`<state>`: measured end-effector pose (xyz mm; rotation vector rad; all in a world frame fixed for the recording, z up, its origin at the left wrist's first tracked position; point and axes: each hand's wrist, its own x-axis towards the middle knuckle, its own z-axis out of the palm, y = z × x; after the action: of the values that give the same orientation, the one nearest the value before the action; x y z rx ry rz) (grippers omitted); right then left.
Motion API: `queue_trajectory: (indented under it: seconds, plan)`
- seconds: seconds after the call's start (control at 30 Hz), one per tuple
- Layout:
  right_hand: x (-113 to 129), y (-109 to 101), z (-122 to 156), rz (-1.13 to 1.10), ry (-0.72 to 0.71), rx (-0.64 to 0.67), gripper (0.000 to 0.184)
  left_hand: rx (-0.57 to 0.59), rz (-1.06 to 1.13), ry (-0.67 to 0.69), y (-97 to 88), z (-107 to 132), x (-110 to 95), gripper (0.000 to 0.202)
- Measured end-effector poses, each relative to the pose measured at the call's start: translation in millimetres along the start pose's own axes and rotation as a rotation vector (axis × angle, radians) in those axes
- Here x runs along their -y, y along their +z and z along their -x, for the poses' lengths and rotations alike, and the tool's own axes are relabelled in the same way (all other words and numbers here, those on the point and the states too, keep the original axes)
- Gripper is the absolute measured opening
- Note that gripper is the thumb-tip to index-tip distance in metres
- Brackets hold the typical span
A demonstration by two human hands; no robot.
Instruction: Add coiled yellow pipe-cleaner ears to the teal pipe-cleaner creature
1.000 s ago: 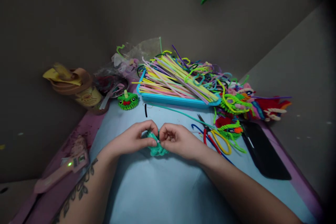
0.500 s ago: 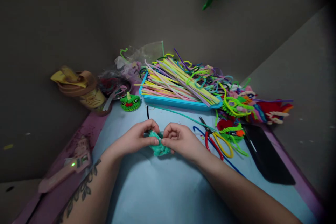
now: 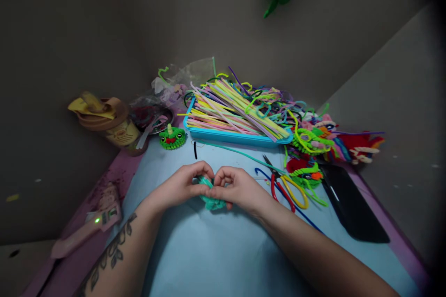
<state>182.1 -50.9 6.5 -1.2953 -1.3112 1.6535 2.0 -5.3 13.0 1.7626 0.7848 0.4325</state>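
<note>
Both my hands meet over the light blue table top (image 3: 209,260). My left hand (image 3: 181,186) and my right hand (image 3: 237,189) are closed in a pinch on a small teal pipe-cleaner shape (image 3: 212,202), which shows between and under my fingers. A long teal pipe cleaner (image 3: 240,152) runs from the shape's area back toward the tray. Most of the teal shape is hidden by my fingers.
A blue tray (image 3: 230,135) heaped with coloured pipe cleaners stands behind my hands. A green frog figure (image 3: 172,137) and a tan cup (image 3: 111,123) sit at the left. Pliers with red and yellow handles (image 3: 287,189), finished figures (image 3: 313,141) and a black phone (image 3: 351,206) lie right.
My fingers have drawn closer together over the teal shape, the right hand shifting slightly left. The view has drifted a little.
</note>
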Motion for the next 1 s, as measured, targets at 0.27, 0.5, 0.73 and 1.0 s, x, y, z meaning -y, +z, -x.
queue_trajectory:
  seconds: [0.27, 0.5, 0.73, 1.0]
  plan:
    - [-0.4, -1.0, -2.5, -0.015, -0.009, -0.036, 0.032, 0.035, -0.016, 0.039, 0.2, 1.0, -4.0, 0.017]
    - [7.3, -0.9, -1.9, -0.102, 0.022, -0.048, 0.025, 0.009, -0.037, 0.037, -1.0, 0.6, -0.8, 0.020]
    - [3.2, -4.1, -5.7, -0.308, 0.052, -0.034, 0.029, -0.087, 0.078, -0.004, 1.6, -3.0, 5.4, 0.023]
    - [2.1, -21.0, -21.8, -1.007, 0.129, -0.281, 0.027, -0.398, 0.688, -0.238, 8.9, -12.4, 8.7, 0.045]
